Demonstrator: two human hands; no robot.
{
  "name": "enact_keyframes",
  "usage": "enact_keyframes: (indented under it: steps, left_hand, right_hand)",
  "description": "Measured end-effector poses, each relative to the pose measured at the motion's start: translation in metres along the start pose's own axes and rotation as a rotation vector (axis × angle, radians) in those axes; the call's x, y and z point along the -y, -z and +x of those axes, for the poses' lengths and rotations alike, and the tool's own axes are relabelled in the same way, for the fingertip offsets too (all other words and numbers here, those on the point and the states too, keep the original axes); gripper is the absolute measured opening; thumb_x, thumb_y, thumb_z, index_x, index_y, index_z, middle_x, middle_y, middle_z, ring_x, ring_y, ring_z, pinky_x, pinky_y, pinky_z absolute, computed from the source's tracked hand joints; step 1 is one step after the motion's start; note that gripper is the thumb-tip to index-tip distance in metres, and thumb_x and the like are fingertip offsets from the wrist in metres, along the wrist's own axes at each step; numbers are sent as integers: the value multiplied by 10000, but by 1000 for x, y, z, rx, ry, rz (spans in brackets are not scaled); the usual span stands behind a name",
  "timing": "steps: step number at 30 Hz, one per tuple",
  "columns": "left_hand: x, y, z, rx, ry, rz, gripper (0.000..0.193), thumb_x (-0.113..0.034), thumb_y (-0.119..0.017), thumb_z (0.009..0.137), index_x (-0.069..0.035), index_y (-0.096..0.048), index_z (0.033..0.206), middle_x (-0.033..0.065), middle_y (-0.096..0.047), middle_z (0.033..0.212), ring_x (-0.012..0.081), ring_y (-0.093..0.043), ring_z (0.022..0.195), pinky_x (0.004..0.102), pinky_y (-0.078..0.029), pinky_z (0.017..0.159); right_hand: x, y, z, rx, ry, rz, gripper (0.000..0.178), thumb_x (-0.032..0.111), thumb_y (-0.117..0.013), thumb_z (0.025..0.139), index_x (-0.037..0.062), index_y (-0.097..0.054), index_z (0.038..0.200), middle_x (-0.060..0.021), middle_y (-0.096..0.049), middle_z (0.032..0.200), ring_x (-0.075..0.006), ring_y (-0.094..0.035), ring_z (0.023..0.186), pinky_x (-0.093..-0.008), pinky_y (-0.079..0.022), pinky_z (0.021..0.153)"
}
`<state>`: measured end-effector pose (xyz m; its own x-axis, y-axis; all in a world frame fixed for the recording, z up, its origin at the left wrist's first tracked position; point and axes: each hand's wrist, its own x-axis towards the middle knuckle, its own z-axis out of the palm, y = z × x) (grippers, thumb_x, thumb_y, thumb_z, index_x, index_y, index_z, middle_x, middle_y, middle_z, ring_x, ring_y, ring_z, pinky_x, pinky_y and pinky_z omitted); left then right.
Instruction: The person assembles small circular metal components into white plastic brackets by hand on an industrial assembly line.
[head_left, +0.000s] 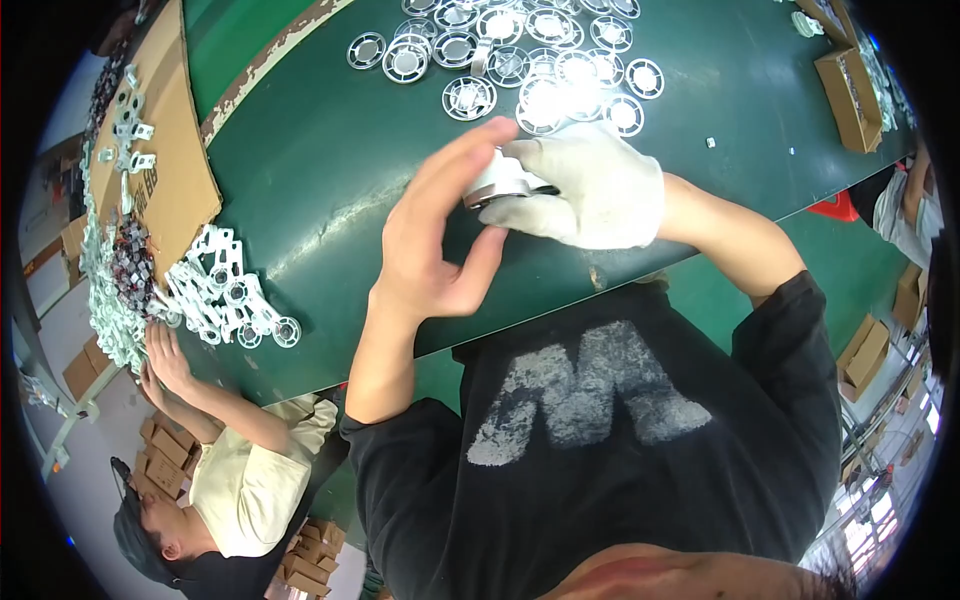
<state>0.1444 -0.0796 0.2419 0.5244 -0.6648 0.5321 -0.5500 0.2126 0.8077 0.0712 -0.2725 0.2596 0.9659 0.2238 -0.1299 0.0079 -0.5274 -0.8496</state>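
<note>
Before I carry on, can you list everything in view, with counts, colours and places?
Held part: one, white and silver with a dark edge, between the hands
Spoked discs: dozens, silver, table's far side
Table: one, dark green, under the work
Pale parts with round ends: many, whitish, table's left
Small parts: a heap, dark red and black, far left
Cardboard sheet: one, brown, upper left
Open box: at least one, brown, table's right end
Floor boxes: several, brown, both sides
Co-worker: one, pale yellow top, lower left
Another person: one, partly visible, right edge
T-shirt: one, black with pale print, lower middle
Left hand: one, bare, around the part
Right hand: one, whitish glove, gripping the part
</note>
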Motion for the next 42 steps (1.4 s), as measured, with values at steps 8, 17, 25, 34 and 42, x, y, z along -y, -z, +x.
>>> enact_keyframes:
  steps: [8,17,25,34,42]
  left_hand:
    - [2,-11,-9,-12,194,-226,379,-271,-726,953,21,-672,1188,190,-688,1240,278,-678,1127,351,-541,920]
    - [8,-1,-8,39,179,-266,363,-274,-809,863,9,-741,1079,186,-728,1183,284,-720,1055,353,-583,865]
    - [3,49,38,130,556,98,203,-186,-744,900,-57,-791,1048,7,-585,936,119,-568,824,267,-458,823]
    - [140,182,104,-479,913,-70,405,-249,-569,1044,40,-564,1328,141,-689,1188,239,-707,1018,315,-576,827]
    - [64,156,38,-137,835,537,280,-278,-624,1020,-38,-731,1115,2,-698,883,61,-573,701,224,-460,637]
  right_hand:
    - [-10,-20,-7,-190,245,-276,324,425,-660,908,125,-702,1023,-86,-652,650,-312,-682,588,-423,-541,520]
    - [-9,-23,-5,-290,354,-389,226,312,-747,801,122,-642,740,-78,-598,582,-294,-658,549,-412,-517,487]
    - [6,-2,-1,-105,33,-194,445,493,-580,958,118,-665,1182,-117,-717,771,-326,-715,715,-442,-550,620]
    - [5,-7,0,-54,119,-320,356,407,-592,969,131,-699,1166,-118,-709,772,-309,-718,737,-425,-572,679]
    - [8,-1,3,75,132,-386,328,391,-546,991,144,-696,1145,-105,-715,832,-295,-716,759,-420,-576,681]
